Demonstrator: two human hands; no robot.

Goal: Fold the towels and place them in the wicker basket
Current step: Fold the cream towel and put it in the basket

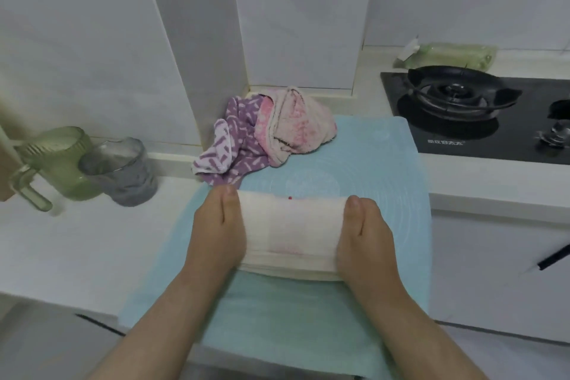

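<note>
A folded white towel [291,228] with a faint pink print lies on the light blue mat [376,194]. My left hand [216,231] grips its left end and my right hand [365,237] grips its right end, thumbs on top and fingers hidden under the cloth. Behind it, at the mat's far edge, lie a crumpled purple-and-white towel [231,145] and a crumpled pink-and-beige towel [296,123], touching each other. No wicker basket is in view.
A green jug [52,163] and a grey cup [123,173] stand on the white counter at the left. A black gas hob [475,114] sits at the right, with a green packet [447,55] behind it. White tiled walls close the back.
</note>
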